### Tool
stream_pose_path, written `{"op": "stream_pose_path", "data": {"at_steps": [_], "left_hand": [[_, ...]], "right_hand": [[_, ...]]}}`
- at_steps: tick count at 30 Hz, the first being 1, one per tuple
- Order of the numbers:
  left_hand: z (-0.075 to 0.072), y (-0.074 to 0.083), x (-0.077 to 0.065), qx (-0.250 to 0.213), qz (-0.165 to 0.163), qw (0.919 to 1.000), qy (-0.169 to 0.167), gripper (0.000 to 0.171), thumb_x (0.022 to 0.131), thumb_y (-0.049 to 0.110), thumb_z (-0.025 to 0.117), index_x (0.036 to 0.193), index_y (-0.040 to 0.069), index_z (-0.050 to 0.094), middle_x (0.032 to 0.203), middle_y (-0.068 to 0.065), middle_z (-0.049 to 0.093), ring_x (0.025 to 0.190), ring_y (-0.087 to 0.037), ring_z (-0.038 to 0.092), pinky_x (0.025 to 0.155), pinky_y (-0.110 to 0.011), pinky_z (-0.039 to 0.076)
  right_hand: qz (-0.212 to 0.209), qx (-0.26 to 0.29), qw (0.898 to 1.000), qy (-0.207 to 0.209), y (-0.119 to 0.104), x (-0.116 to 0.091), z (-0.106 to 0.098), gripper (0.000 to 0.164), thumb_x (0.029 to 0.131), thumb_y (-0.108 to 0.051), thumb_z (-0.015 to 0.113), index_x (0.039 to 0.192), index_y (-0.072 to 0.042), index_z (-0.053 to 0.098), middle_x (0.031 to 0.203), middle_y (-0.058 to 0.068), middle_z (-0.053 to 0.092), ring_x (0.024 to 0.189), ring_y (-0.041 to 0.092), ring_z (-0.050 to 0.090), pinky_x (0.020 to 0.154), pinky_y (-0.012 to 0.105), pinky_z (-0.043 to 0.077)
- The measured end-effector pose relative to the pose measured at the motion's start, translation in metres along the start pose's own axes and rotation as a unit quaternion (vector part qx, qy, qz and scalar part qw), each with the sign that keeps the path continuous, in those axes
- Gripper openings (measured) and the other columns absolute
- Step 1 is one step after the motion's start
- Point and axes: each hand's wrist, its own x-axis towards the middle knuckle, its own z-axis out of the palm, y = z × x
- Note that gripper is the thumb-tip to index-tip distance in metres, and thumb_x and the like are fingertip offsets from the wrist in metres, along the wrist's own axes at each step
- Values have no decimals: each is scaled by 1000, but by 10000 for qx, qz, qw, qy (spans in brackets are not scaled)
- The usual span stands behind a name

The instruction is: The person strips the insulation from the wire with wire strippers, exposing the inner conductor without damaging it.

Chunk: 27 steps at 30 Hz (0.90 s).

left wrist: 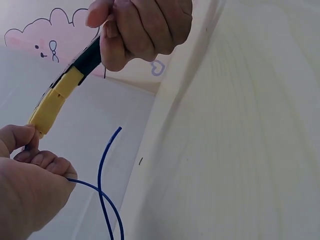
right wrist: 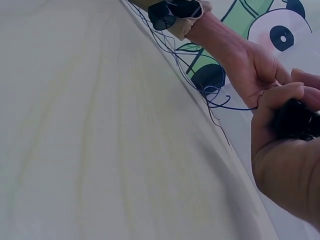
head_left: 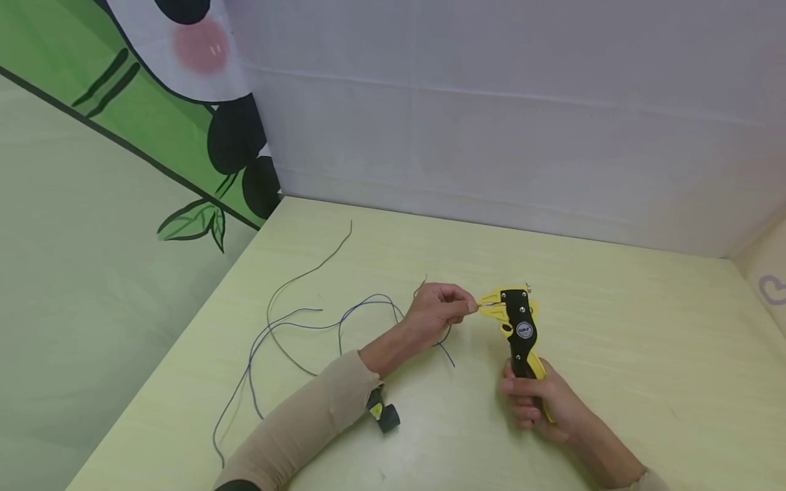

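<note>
My right hand (head_left: 546, 401) grips the handles of a yellow and black wire stripper (head_left: 522, 327), held upright above the table with its yellow nose pointing left. At that nose, my left hand (head_left: 432, 315) pinches a wire between thumb and forefinger. In the left wrist view a blue wire (left wrist: 82, 183) trails out of the left fist, and the thumb and finger meet the tip of the yellow nose. How far the wire's end reaches into the stripper is hidden. The right wrist view shows my right fingers (right wrist: 280, 97) curled round the dark handle.
Several loose blue wires (head_left: 295, 324) and a dark wire (head_left: 307, 273) lie in loops on the pale wooden table (head_left: 645, 354), left of and beneath the left arm. A white cloth (head_left: 491, 136) hangs behind the table, and a printed panda cloth (head_left: 178, 123) at the left.
</note>
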Motion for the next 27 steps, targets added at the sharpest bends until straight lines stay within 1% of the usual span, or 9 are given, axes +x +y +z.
{"op": "stream_pose_path", "data": {"at_steps": [3,6,11,14,20,27], "left_hand": [[0,2,0,136,13,9999,30,22,89,-2,63,101,-21,62,63,9,54,61,-10,40,60,-23,36],[0,3,-1,177,-80,9998,86,22,89,-3,63,102,-21,63,64,9,55,62,-10,41,60,-23,36],[-1,1,0,110,-97,9998,112,21,89,-3,62,102,-21,63,67,9,58,62,-10,41,61,-23,36],[-2,0,1,56,-89,9999,113,21,89,-4,62,101,-21,62,67,9,58,62,-10,40,61,-24,36],[-2,0,1,6,-108,9999,114,22,89,-5,61,101,-23,61,66,9,59,61,-10,40,61,-25,36],[0,3,0,-82,-150,9998,87,23,90,-6,61,103,-25,59,69,9,60,62,-10,40,60,-23,35]], "right_hand": [[-162,37,9998,-53,0,-1,-2,27,97,4,43,91,-18,59,68,-14,49,52,4,36,48,26,25],[-220,137,9995,-173,1,-1,-4,30,97,5,40,93,-17,59,70,-14,51,52,4,36,48,27,25],[-369,295,9980,-430,3,0,-9,33,96,8,37,98,-17,60,73,-15,55,54,5,37,48,27,25],[-443,293,9972,-520,3,0,-11,32,97,7,38,99,-16,59,73,-14,55,54,5,38,48,27,25],[-436,165,9977,-489,3,0,-13,24,97,4,43,98,-16,57,71,-13,52,54,6,37,47,31,22],[-456,169,9977,-477,4,0,-15,21,97,2,45,98,-15,57,70,-13,51,53,6,36,46,32,22]]}}
